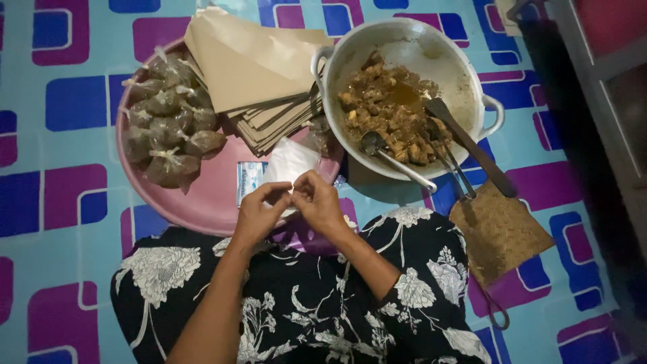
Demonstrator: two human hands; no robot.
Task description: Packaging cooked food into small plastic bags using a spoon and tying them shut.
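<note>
Patterned blue-and-purple floor mat | my left hand and right hand pinched thin clear plastic bag at its mouth | limp, slippery, featherlight

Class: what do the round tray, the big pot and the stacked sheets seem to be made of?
Round tray: probably plastic, smooth pink with soft sheen. Big pot: likely enamelled metal, glossy white with looped handles. Stacked sheets: brown paper, matte with crisp folded edges.
</note>
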